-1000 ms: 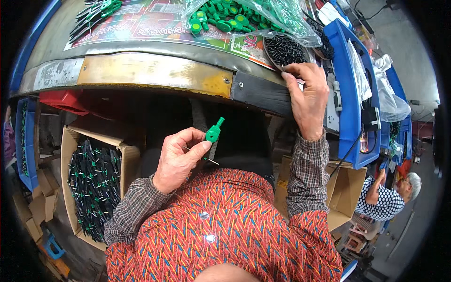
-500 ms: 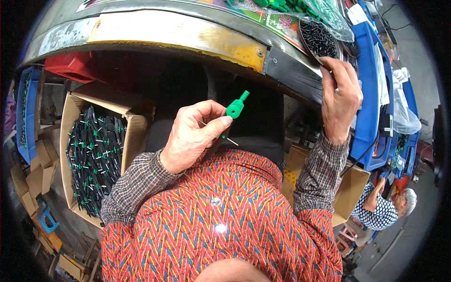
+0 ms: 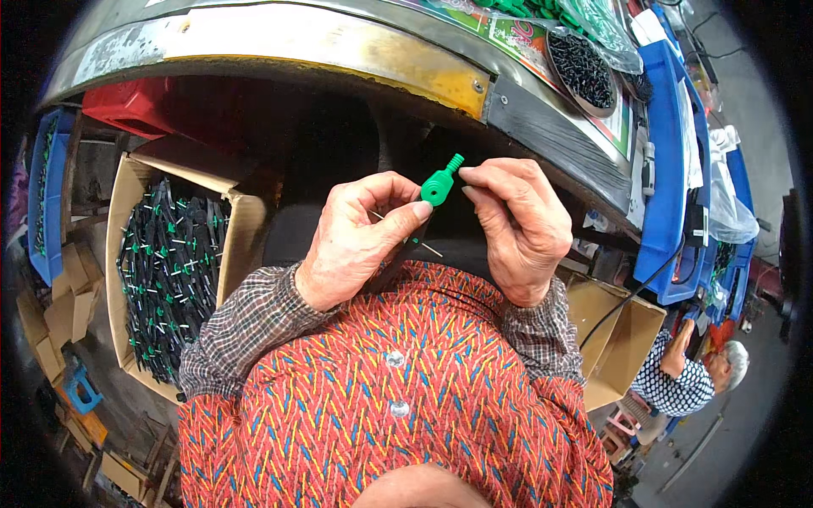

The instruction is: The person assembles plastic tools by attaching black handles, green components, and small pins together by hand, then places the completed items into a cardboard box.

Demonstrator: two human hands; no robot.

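Between thumb and forefinger, my left hand (image 3: 360, 233) pinches a green plastic piece (image 3: 438, 185) with a round, holed head and a ribbed stem pointing up and right. A thin white pin (image 3: 430, 249) and a bit of green show below those fingers. My right hand (image 3: 523, 222) is closed in a pinch right beside the ribbed stem; whatever its fingertips hold is too small to make out. Up on the bench, a round dish (image 3: 583, 72) is filled with small black parts.
A curved metal-edged bench (image 3: 330, 49) runs across the top, with green pieces (image 3: 542, 10) in clear plastic. At left stands a cardboard box (image 3: 121, 279) full of black and green parts. Blue bins (image 3: 659, 212) line the right side. Another person (image 3: 686, 372) sits at far right.
My right hand has come from the dish of black parts down and left to the green piece. My left hand keeps its hold, shifted slightly right.
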